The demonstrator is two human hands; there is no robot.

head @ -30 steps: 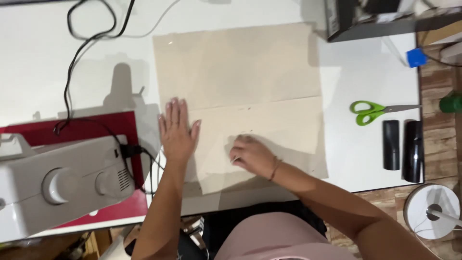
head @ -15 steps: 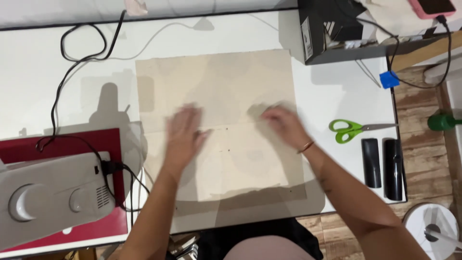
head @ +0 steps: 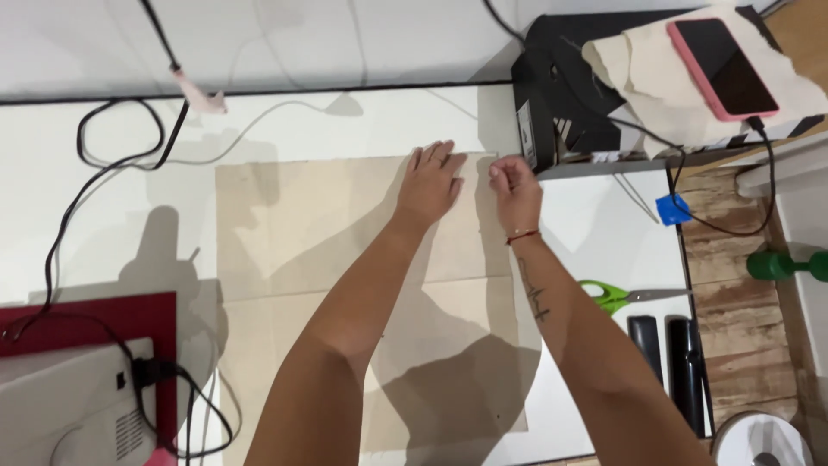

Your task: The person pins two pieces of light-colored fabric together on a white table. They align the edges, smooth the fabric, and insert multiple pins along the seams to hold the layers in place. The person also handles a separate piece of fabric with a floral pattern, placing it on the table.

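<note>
fabric: beige sheet [head: 336, 259] spread flat on white table [head: 362, 121], crease running across its middle
left hand: [head: 429, 183] pressed palm-down on fabric near its far right corner, fingers together and extended, grasping nothing
right hand: [head: 516, 192] just right of left hand, at fabric's far right corner, fingers curled in; pinching the edge or not, cannot tell
black box: [head: 552, 112] just beyond fabric's far right corner, pale cloth scraps [head: 655, 78] piled on top
phone: [head: 721, 67] pink-cased, on the scraps, cable plugged in
scissors: [head: 623, 296] green handles, right of fabric, partly behind right forearm
two black bars: [head: 668, 358] right of fabric, nearer than scissors
sewing machine: [head: 78, 406] white, on red mat [head: 78, 319], left of fabric's near edge
black cable: [head: 95, 164] looped on table left of fabric
green dumbbell: [head: 787, 264] on floor, well right of fabric
</note>
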